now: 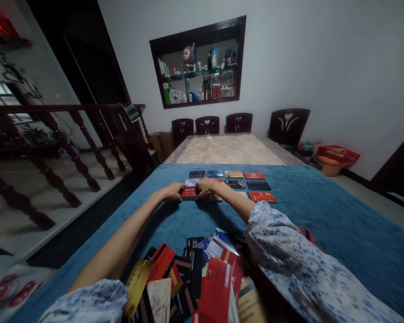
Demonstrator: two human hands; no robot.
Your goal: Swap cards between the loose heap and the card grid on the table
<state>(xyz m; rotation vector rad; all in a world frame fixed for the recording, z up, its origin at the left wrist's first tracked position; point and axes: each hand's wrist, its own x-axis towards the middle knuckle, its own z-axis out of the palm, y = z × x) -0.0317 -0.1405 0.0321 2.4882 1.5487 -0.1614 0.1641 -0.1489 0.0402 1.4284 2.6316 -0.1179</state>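
Observation:
A red card [189, 192] at the near left of a card layout lies between my hands. My left hand [173, 192] pinches its left end. On its right end are the closed fingers of my right hand [208, 188]. Just beyond is a pale card [190, 183]. The far row has a black card [197, 174], a blue card [215, 173], a gold card [233, 174] and a red-and-white card [255, 176]. A dark green card [234, 184], a navy card [258, 185] and a red-and-gold card [262, 197] lie to the right. My right hand partly hides the nearest row.
Close to my body, between my forearms, sits a loose heap of mixed cards [215, 287]. A blue cloth [323, 211] covers the near table; bare tabletop [222, 150] shows beyond it. Dark chairs [207, 125] stand at the far end, and a wooden railing [74, 152] runs along the left.

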